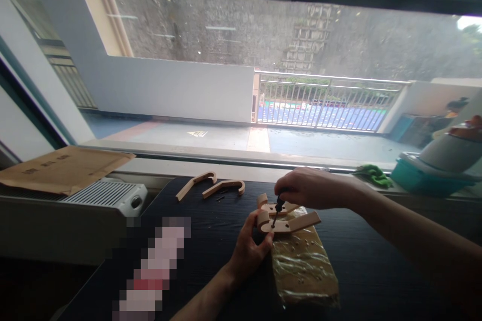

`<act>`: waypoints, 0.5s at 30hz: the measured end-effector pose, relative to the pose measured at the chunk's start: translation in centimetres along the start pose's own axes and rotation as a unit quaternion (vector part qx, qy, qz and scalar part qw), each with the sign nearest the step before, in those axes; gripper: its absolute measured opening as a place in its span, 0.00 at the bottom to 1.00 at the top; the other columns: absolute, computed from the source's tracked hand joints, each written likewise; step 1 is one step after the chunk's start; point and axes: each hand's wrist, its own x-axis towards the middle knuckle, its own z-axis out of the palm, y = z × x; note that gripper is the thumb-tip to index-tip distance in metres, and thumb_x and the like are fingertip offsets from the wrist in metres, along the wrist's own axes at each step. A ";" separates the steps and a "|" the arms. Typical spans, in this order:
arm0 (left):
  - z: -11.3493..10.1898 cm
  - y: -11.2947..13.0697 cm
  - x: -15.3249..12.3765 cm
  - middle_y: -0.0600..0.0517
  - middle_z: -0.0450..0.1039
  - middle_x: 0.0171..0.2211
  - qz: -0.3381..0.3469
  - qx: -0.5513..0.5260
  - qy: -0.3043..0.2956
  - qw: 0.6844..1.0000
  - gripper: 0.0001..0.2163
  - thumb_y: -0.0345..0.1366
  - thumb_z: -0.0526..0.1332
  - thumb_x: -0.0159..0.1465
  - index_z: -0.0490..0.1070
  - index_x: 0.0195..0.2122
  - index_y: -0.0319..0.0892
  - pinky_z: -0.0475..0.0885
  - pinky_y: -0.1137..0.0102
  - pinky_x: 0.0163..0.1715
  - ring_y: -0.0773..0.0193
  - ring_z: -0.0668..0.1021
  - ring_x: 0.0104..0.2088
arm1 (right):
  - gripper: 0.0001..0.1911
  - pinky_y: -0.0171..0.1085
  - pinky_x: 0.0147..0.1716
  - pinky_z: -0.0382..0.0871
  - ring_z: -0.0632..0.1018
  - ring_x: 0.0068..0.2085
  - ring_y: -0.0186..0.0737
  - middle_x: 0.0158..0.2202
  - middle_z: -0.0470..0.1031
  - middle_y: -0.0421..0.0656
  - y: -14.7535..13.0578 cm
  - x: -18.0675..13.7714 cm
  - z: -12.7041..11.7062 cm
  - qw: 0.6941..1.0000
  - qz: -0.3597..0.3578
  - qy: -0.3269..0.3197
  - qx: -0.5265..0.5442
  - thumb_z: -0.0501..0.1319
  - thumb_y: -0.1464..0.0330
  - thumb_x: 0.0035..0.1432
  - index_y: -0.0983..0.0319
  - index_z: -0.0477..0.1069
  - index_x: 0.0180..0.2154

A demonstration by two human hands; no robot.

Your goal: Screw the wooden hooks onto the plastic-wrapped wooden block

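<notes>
Grips screwdriver (279, 206) in closed right hand (301, 187), tip down at a hole in near wooden hook (298, 223); pinches that hook by its curled end in left hand (248, 243), atop plastic-wrapped block (306, 266) just right of left hand. Shows second hook (290, 208) just beyond it, below right hand, plus two loose hooks (225, 186) on dark table (211, 246), beyond and left of left hand.

left: brown envelope (68, 166) atop white slatted unit (113, 203) | right: green cloth (372, 175) beside teal tub (417, 180) | far: metal railing (329, 105) beside pale wall (181, 88)
</notes>
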 end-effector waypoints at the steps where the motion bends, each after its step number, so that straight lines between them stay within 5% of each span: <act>1: 0.0 0.1 0.0 0.49 0.70 0.44 0.000 -0.001 0.000 1.000 0.19 0.31 0.60 0.56 0.59 0.49 0.43 0.67 0.63 0.48 0.58 0.73 0.45 | 0.13 0.31 0.25 0.58 0.70 0.27 0.32 0.29 0.75 0.41 0.1 0.1 0.1 1.000 0.005 0.004 -0.001 0.51 0.68 0.58 0.62 0.73 0.37; 15: -0.1 0.0 0.0 0.49 0.70 0.43 0.006 -0.002 0.008 1.000 0.19 0.30 0.60 0.56 0.60 0.49 0.43 0.67 0.65 0.47 0.60 0.73 0.44 | 0.11 0.30 0.23 0.56 0.70 0.26 0.30 0.30 0.75 0.38 -0.3 -0.2 -0.6 1.000 -0.007 -0.009 -0.014 0.53 0.67 0.57 0.57 0.74 0.37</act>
